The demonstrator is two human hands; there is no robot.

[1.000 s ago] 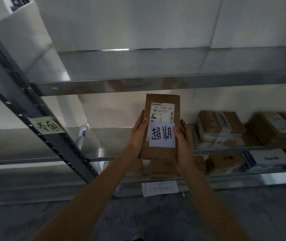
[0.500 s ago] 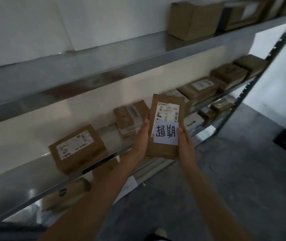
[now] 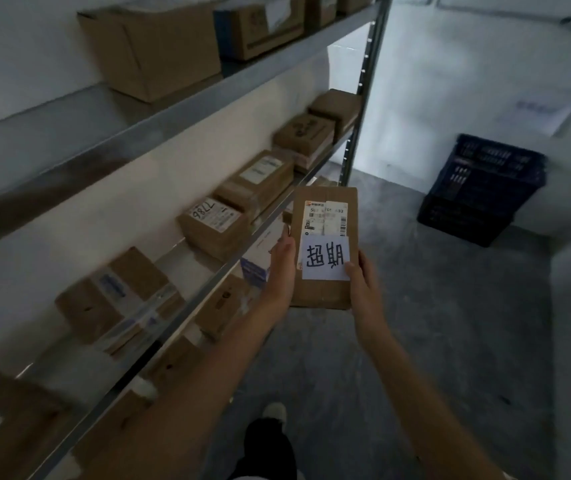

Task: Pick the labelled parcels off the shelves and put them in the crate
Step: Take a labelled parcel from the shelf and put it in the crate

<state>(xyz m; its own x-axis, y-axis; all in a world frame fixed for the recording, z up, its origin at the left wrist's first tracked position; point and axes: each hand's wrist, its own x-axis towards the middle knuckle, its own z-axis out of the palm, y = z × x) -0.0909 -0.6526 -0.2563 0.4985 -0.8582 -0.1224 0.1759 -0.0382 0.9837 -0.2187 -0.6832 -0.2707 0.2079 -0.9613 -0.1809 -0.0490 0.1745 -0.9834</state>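
I hold a flat brown cardboard parcel (image 3: 324, 247) upright in front of me, out in the aisle beside the shelving. It carries a printed shipping label and a white paper note with handwritten characters (image 3: 325, 258). My left hand (image 3: 282, 268) grips its left edge, my right hand (image 3: 362, 282) its right edge, thumb on the note. The grey metal shelves (image 3: 180, 112) to my left bear taped cardboard boxes. A dark blue slotted plastic crate (image 3: 481, 188) sits well apart on grey concrete floor.
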